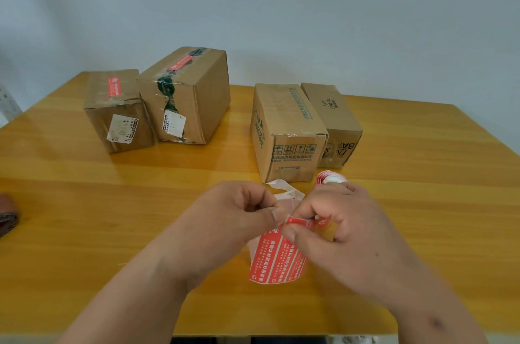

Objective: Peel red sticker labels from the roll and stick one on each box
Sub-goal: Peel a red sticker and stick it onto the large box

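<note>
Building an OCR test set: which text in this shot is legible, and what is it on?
"BAHA": top of the far right box; the line above it is too thin to read.
"HYN...": side of the box with green print, partly legible; its other green print is too small.
Red label strip in the hands: white Chinese characters, blurred.
Red stickers and white shipping labels on the two left boxes: unreadable.
</note>
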### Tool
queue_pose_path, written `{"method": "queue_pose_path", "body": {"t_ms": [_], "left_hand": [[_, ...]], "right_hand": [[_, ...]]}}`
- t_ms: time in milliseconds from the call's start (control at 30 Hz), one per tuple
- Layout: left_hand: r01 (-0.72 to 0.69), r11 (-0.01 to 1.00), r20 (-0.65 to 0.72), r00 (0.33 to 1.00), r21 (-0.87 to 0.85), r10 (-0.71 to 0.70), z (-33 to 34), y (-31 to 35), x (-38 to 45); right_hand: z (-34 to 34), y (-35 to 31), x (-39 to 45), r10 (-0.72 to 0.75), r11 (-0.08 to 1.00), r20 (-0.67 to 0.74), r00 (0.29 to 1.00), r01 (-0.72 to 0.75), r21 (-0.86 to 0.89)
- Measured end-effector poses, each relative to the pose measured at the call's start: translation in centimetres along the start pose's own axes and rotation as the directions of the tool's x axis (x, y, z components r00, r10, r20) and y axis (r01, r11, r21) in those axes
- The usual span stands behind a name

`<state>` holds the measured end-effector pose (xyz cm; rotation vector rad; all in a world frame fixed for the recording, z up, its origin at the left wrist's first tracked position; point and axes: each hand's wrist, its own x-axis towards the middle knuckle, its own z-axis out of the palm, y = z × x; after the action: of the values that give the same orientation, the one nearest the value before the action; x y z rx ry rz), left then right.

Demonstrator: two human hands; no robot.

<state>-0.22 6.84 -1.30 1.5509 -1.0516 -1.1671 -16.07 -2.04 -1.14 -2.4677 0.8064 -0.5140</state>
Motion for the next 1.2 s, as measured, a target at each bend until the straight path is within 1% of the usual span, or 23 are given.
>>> {"method": "queue_pose_path", "body": {"t_ms": [67, 200, 300, 367, 500, 667, 733, 833, 900, 1000, 1100, 1200], "left_hand": [[-0.001, 1.0, -0.002, 1.0, -0.017, 0.001, -0.13, 0.08, -0.01], [-0.018, 0.998, -0.011, 1.0, -0.058, 0.017, -0.01, 0.24, -0.09], [-0.077, 0.995, -0.044, 0.996, -0.062, 0.075, 0.26, 0.19, -0.08], [-0.098, 0.993, -0.066, 0.993, -0.058, 0.094, 0.42, 0.12, 0.02], [-0.101, 0.993, -0.089, 0.992, -0.067, 0.094, 0.63, -0.06, 0.22], [-0.083, 0.992, -0.107, 0.992, -0.09, 0.073, 0.7, -0.22, 0.33], [-0.074, 0.995, -0.113, 0.991, -0.072, 0.066, 0.72, -0.2, 0.32], [-0.074, 0.996, -0.118, 0.991, -0.047, 0.068, 0.77, 0.01, 0.26], [-0.083, 0.996, -0.118, 0.99, -0.028, 0.079, 0.79, 0.26, 0.19], [-0.07, 0.997, -0.071, 0.995, -0.017, 0.068, 0.56, 0.48, 0.04], [-0.05, 0.998, -0.017, 0.999, 0.024, 0.051, 0.27, 0.3, -0.01], [-0.06, 0.998, -0.042, 0.997, 0.016, 0.06, 0.34, -0.07, -0.04]], "right_hand": [[-0.52, -0.14, 0.11, 0.068, 0.997, 0.051, 0.996, -0.069, 0.028], [-0.88, -0.17, 0.34, 0.065, 0.995, 0.08, 0.995, -0.071, 0.063], [-0.78, -0.17, 0.3, 0.078, 0.986, 0.103, 0.992, -0.092, 0.139], [-0.76, -0.14, 0.24, 0.066, 0.985, 0.101, 0.993, -0.082, 0.154], [-0.71, 0.01, 0.17, 0.001, 0.995, 0.047, 0.999, -0.006, 0.097], [-0.49, -0.15, 0.21, -0.015, 0.999, 0.006, 1.0, 0.015, 0.04], [-0.7, -0.26, 0.01, 0.021, 0.996, 0.024, 0.999, -0.023, 0.086], [-0.93, -0.1, 0.01, 0.149, 0.961, 0.118, 0.982, -0.172, 0.218], [-0.79, 0.17, 0.08, 0.175, 0.946, 0.156, 0.972, -0.21, 0.247], [-0.71, 0.33, 0.08, 0.142, 0.948, 0.15, 0.979, -0.178, 0.265], [-0.68, 0.45, 0.06, 0.101, 0.963, 0.14, 0.985, -0.132, 0.234], [-0.5, 0.71, 0.2, 0.067, 0.979, 0.12, 0.991, -0.089, 0.183]]}}
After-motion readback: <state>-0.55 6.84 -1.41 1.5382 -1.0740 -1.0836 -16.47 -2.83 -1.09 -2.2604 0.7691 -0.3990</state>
